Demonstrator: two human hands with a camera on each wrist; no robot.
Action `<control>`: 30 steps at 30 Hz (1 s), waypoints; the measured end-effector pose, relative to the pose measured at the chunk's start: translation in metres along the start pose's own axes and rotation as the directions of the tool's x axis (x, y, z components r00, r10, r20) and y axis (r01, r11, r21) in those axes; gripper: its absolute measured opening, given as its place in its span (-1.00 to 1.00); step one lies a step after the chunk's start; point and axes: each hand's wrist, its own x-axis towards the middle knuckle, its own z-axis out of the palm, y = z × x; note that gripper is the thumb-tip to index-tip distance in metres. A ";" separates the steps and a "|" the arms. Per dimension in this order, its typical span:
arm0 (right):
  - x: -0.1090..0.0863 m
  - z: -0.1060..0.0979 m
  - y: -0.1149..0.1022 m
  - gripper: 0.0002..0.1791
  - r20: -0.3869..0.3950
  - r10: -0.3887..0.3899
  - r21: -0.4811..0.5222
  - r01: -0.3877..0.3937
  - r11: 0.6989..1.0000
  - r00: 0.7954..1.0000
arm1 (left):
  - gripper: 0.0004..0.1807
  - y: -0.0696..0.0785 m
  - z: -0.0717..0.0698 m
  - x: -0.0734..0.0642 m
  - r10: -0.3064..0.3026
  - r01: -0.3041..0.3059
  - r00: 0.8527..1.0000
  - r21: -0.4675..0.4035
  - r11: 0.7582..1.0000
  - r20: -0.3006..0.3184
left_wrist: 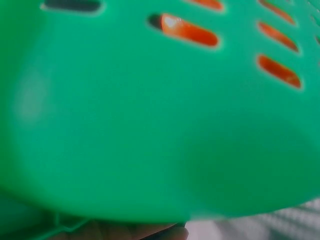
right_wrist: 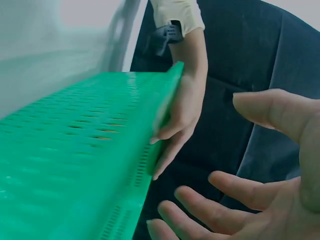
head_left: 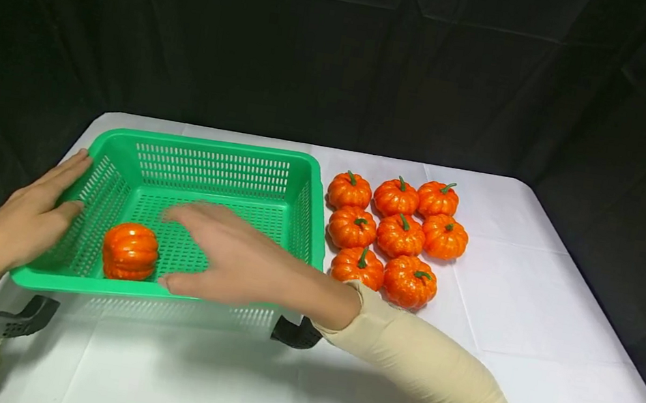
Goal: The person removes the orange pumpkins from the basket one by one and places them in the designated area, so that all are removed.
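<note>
A green plastic basket with slotted walls stands on the table, and one orange toy pumpkin lies tipped in its near left corner. My left hand rests on the basket's left rim with its fingers nearly straight. In the right wrist view that left hand appears against the rim too. Over the inside of the basket, right of the pumpkin, my right hand is blurred. Its thumb and fingers spread apart around nothing, as the right wrist view of this hand confirms.
To the right of the basket, several orange pumpkins with green stems sit in close rows; my right sleeve partly covers the nearest ones. A white cloth covers the table. Black curtains hang behind and at the sides.
</note>
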 end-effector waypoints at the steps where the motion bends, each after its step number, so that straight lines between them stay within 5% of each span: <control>1: 0.005 -0.002 -0.003 -0.26 0.016 -0.019 -0.005 0.019 1.000 1.000 | -0.30 0.000 0.000 0.000 -0.002 0.002 1.000 -0.001 1.000 0.000; 9: 0.042 -0.021 -0.019 -0.35 0.123 -0.087 0.079 0.078 0.994 0.989 | -0.31 -0.002 -0.001 0.001 0.008 -0.008 1.000 0.000 1.000 0.006; 17: 0.085 -0.032 -0.013 -0.34 0.179 -0.065 -0.006 0.068 0.998 0.982 | -0.32 -0.005 -0.004 0.001 0.041 -0.040 0.999 -0.013 0.999 0.030; 23: 0.114 -0.015 0.010 -0.34 0.294 -0.101 0.052 0.090 0.995 0.950 | -0.32 -0.007 -0.003 0.000 0.059 -0.058 0.998 -0.026 0.998 0.033; 30: 0.128 0.017 0.030 -0.25 0.403 -0.076 0.008 0.080 0.997 0.912 | -0.32 -0.006 0.000 0.001 0.017 -0.017 1.000 0.004 1.000 0.013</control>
